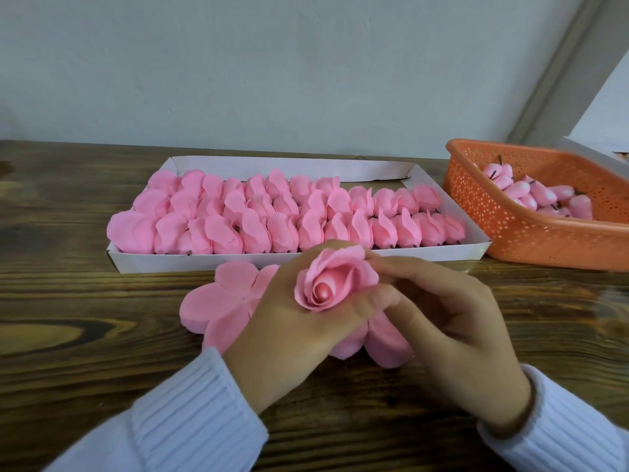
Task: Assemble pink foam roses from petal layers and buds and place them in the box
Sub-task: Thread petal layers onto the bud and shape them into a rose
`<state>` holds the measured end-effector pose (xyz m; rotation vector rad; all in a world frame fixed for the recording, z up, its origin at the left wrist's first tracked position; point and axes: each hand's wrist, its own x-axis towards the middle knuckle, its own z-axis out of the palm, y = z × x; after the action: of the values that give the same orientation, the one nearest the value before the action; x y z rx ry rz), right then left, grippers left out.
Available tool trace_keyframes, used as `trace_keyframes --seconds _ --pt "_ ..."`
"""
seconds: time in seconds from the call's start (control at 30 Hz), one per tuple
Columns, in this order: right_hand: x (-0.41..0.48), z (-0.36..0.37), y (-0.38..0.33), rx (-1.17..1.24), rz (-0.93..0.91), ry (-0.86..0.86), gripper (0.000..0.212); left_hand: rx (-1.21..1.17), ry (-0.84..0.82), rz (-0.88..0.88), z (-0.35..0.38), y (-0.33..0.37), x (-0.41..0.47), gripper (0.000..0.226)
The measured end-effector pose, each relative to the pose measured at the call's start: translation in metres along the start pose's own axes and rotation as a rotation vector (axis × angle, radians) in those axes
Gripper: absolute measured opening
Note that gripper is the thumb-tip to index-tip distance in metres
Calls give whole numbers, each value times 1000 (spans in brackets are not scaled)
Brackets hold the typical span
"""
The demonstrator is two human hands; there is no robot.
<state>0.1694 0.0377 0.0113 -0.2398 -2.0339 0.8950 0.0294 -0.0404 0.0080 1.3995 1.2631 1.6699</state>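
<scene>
A dark wooden table [85, 318] carries a white box [340, 258] packed with rows of finished roses [272, 212]. An orange basket [531, 240] of buds [531, 195] sits just to the box's right, and a stack of flat petal layers [218, 301] lies in front of the box, partly under the hands. Above that stack the left hand [292, 321] grips a single rose [335, 279] — fingers curled behind it, thumb across its lower front — while the right hand [452, 318] closes bent fingers on its outer petals from the right.
</scene>
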Motion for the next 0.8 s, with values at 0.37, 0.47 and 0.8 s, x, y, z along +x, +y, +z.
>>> trace_keyframes --seconds 0.37,0.47,0.8 --pt "4 4 2 352 511 -142 21 -283 -66 -84 -4 -2 2 30" --pt "2 6 1 404 506 -222 16 -322 -127 -108 -1 2 1 20" --pt "0 6 8 569 537 -240 19 -396 -28 -112 1 7 3 18"
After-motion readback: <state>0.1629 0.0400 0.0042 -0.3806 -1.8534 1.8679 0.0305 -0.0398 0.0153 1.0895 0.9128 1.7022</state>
